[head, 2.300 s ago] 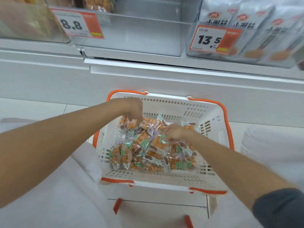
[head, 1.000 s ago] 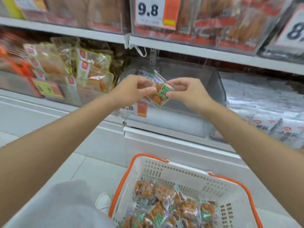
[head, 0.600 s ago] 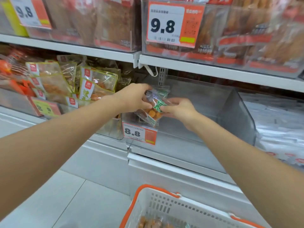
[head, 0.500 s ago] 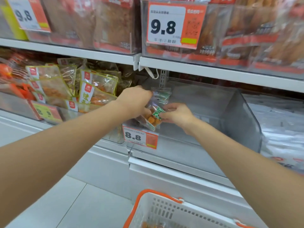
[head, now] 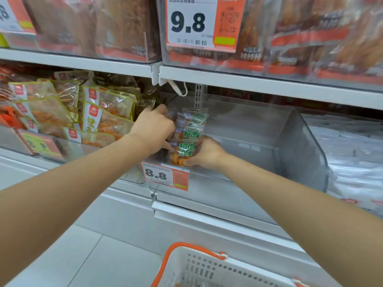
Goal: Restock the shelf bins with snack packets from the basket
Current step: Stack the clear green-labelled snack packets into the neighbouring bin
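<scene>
A stack of clear snack packets with green print and orange pieces sits at the front left corner of a clear plastic shelf bin. My left hand grips the stack from the left and above. My right hand grips its lower right edge, just above the 8.8 price tag. The rest of the bin looks bare. The white basket with orange handles shows only its far rim at the bottom edge.
A bin of yellow-edged snack bags stands to the left, white packets to the right. An upper shelf with red-brown packs and a 9.8 tag overhangs the bin. Pale floor tiles lie below left.
Both hands lifted packets out of the basket, raised them to the shelf and lowered them into the bin's front left corner. The view rose, so the basket slid down out of most of the frame.
</scene>
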Demonstrator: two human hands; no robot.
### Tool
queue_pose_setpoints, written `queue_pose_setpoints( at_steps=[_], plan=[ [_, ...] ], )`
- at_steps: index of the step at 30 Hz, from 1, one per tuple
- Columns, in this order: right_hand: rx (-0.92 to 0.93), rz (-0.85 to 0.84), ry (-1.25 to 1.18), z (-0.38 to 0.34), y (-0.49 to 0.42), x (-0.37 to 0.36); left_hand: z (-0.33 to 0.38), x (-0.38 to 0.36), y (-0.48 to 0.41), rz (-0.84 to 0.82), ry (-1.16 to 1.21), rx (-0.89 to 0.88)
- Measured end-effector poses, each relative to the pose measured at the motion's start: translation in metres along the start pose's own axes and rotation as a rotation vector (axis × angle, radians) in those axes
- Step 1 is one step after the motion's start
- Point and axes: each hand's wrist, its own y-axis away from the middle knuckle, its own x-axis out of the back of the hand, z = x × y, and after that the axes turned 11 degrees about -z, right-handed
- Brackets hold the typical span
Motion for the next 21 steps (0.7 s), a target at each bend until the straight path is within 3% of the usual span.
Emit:
queue_pose_setpoints(
  at_steps=[9, 18, 21],
  plan=[
    [0.07, 0.101, 0.058, -0.005, -0.008, -0.006, 0.0, -0.002, 0.0, 0.026, 0.026, 0.003],
    [0.002, -0.017, -0.116, 0.005, -0.014, -0.009, 0.001, -0.003, 0.0, 0.042, 0.072, 0.01],
    [-0.023, -0.07, -0.06, 0.008, -0.014, -0.009, 0.001, -0.003, 0.0, 0.046, 0.081, 0.016]
  ],
)
